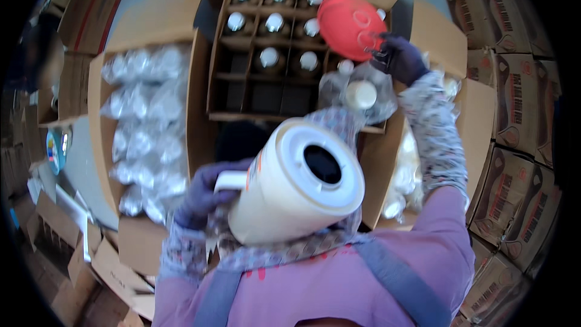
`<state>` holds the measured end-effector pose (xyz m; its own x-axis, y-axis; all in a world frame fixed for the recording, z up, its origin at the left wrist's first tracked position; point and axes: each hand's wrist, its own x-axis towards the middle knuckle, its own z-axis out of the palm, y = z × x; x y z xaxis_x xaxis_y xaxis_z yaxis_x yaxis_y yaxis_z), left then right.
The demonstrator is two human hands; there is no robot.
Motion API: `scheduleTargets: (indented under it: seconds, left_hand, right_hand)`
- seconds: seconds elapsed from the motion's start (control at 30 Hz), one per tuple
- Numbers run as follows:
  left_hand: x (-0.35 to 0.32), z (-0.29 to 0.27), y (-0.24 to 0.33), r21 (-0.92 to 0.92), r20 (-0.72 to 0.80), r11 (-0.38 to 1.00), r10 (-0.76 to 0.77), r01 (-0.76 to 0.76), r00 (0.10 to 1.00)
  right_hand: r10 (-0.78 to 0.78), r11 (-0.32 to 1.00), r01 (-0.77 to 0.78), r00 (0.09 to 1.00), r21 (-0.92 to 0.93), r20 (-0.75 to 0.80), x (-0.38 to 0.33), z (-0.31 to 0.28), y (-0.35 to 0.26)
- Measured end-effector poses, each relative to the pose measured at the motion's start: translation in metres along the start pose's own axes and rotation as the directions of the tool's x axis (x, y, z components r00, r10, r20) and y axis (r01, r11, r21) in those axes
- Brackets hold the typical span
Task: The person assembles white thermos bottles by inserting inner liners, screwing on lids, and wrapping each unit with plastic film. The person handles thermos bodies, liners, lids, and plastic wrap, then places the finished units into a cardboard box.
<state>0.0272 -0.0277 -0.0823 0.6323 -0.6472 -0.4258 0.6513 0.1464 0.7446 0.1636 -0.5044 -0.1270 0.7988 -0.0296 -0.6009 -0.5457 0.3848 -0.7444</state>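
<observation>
My left hand [206, 194], in a dark glove, is closed round the handle of a cream-coloured jug [266, 206]. The jug tilts in front of my chest, its white top with a round dark opening facing up. At the far right, my gloved right hand [402, 59] grips the edge of a red, round, dish-like piece [348, 24]. That piece is above a divided carton [212, 94] and hides some of its cells. Silver-topped bottle-like things [269, 57] stand in several cells. Below my right hand, clear plastic wraps something with a round cream top [361, 94].
To the left, an open carton [97, 121] holds rows of clear plastic-wrapped pieces [145, 121]. Another open carton [478, 121] with wrapped pieces is under my right arm. Stacked brown cartons [514, 97] line the right side. Opened cardboard [54, 224] lies at the lower left.
</observation>
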Motion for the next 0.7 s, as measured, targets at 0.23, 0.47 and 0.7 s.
scheduleTargets:
  seconds: [0.23, 0.47, 0.7]
  left_hand:
    - [-0.009, -0.016, -0.026, -0.094, 0.251, 0.996, 0.032, -0.008, 0.967]
    - [-0.009, 0.002, -0.033, 0.08, 0.384, 0.996, 0.01, -0.043, 0.923]
    - [-0.086, 0.073, -0.055, 0.654, 0.036, 0.658, 0.468, -0.375, 0.883]
  right_hand:
    - [-0.483, 0.069, 0.975, 0.216, -0.209, 0.849, -0.215, 0.127, 0.007]
    - [-0.174, -0.202, 0.974, -0.136, 0.1, 0.975, -0.279, 0.165, 0.029]
    - [-0.339, 0.407, 0.523, 0.848, -0.749, 0.407, -0.287, 0.123, 0.108]
